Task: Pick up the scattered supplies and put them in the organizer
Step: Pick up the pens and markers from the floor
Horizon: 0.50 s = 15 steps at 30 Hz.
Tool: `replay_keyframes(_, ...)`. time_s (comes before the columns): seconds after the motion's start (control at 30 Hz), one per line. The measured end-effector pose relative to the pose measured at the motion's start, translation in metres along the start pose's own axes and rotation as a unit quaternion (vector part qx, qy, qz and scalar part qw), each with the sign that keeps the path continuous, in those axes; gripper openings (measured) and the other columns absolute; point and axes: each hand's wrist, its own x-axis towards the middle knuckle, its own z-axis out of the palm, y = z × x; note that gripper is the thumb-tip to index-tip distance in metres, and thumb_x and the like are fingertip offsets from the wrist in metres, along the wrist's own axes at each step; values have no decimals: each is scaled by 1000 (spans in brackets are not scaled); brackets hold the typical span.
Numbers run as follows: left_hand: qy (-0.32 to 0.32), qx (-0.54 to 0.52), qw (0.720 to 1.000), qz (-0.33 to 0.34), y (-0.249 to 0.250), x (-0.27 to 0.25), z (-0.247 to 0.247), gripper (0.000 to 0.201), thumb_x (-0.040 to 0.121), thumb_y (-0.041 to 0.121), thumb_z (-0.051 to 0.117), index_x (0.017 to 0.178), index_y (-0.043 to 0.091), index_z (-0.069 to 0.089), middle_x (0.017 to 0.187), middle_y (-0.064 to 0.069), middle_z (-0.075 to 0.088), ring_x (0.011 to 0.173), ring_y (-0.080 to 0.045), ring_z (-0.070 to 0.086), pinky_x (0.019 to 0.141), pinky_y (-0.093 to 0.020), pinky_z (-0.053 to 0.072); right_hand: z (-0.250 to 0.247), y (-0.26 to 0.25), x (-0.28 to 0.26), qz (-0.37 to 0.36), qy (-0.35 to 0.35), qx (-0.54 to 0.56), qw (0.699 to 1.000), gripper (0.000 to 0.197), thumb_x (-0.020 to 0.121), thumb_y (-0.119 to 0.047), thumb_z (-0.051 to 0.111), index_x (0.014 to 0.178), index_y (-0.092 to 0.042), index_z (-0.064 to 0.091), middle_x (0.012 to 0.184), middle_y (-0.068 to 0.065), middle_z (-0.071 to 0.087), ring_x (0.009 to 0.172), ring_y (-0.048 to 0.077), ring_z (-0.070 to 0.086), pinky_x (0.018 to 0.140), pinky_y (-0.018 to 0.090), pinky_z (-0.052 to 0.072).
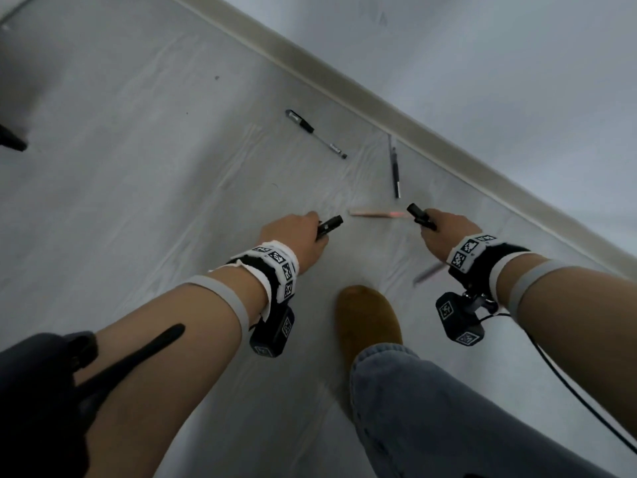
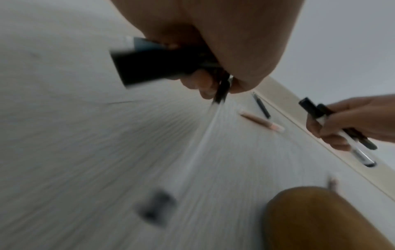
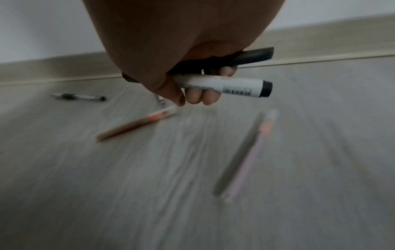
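Note:
My left hand (image 1: 303,231) grips a black marker (image 1: 330,225) together with a thin dark pen (image 2: 222,89). My right hand (image 1: 435,226) holds two markers, one with a white barrel (image 3: 224,85) and one black (image 3: 252,57). On the pale floor between the hands lies a brown pen (image 1: 375,213), its end just below my right thumb. Farther off lie a clear pen with black cap (image 1: 315,132) and a dark pen (image 1: 395,167) close to the baseboard. A blurred pinkish pen (image 3: 248,155) lies near my right wrist. No organizer is in view.
A beige baseboard (image 1: 379,108) and white wall run diagonally behind the pens. My foot in a brown shoe (image 1: 368,322) stands between my arms. A black cable (image 1: 568,377) hangs from the right wrist camera. A blurred dark object (image 2: 157,208) lies on the floor.

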Motion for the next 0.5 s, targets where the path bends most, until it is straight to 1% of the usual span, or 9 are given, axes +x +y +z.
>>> replay_keyframes(0.07, 18, -19, 999, 29, 18, 13, -2, 23, 100, 40, 44, 102, 17, 47, 68, 4, 47, 57, -19, 48, 57, -32, 40, 0, 24, -9, 13, -11, -56, 998, 14, 96, -29, 41, 101, -27, 54, 79, 3, 61, 69, 28, 59, 64, 31, 48)
replay_keyframes(0.13, 31, -3, 998, 56, 35, 25, -1, 21, 101, 38, 43, 106, 18, 46, 65, 4, 46, 53, -17, 43, 63, -32, 39, 9, 41, -19, -2, -50, -69, 996, 14, 92, -24, 46, 104, -26, 53, 82, 4, 62, 67, 26, 59, 61, 31, 49)
replay_keyframes(0.2, 31, 36, 996, 78, 55, 38, 1, 20, 102, 37, 41, 112, 20, 44, 64, 4, 45, 52, -18, 42, 70, -33, 38, 19, 57, -30, -22, -83, -80, 993, 28, 86, -21, 54, 113, -27, 49, 87, 4, 59, 69, 26, 60, 60, 32, 50)
replay_keyframes(0.23, 25, 40, 996, 81, 62, 44, 1, 21, 103, 37, 41, 116, 21, 42, 65, 4, 46, 52, -19, 43, 67, -32, 39, 25, 60, -34, -36, -91, -89, 991, 36, 84, -21, 57, 118, -29, 46, 93, 4, 56, 71, 27, 59, 61, 33, 51)
replay_keyframes(0.3, 5, 34, 996, 85, 75, 56, 1, 25, 102, 36, 45, 123, 23, 38, 70, 1, 51, 53, -19, 47, 55, -30, 39, 37, 66, -36, -50, -86, -100, 990, 44, 82, -18, 61, 120, -31, 41, 106, 4, 47, 69, 28, 56, 61, 35, 50)
replay_keyframes(0.37, -15, 53, 995, 85, 86, 68, 3, 37, 98, 33, 53, 129, 25, 35, 77, -1, 56, 56, -19, 50, 52, -29, 37, 46, 68, -33, -40, -67, -109, 991, 39, 83, -14, 59, 115, -29, 42, 110, 5, 39, 63, 27, 52, 59, 35, 51)
replay_keyframes(0.4, -24, 68, 994, 81, 90, 73, 4, 41, 97, 31, 56, 130, 25, 35, 77, 0, 54, 57, -19, 50, 52, -29, 37, 48, 68, -30, -36, -59, -112, 991, 34, 83, -14, 58, 111, -27, 45, 111, 5, 38, 62, 26, 52, 59, 36, 51)
replay_keyframes(0.47, -21, 85, 994, 66, 95, 79, 6, 35, 96, 27, 55, 127, 22, 40, 72, 2, 47, 59, -21, 50, 55, -30, 38, 48, 66, -21, -43, -57, -109, 991, 26, 84, -18, 60, 107, -24, 50, 111, 4, 39, 67, 27, 55, 62, 36, 52)
replay_keyframes(0.5, -20, 92, 994, 62, 96, 80, 7, 29, 97, 25, 52, 124, 20, 44, 73, 2, 47, 63, -23, 51, 57, -31, 39, 46, 63, -17, -53, -61, -103, 991, 24, 85, -22, 60, 108, -23, 51, 110, 4, 42, 73, 28, 57, 64, 37, 51)
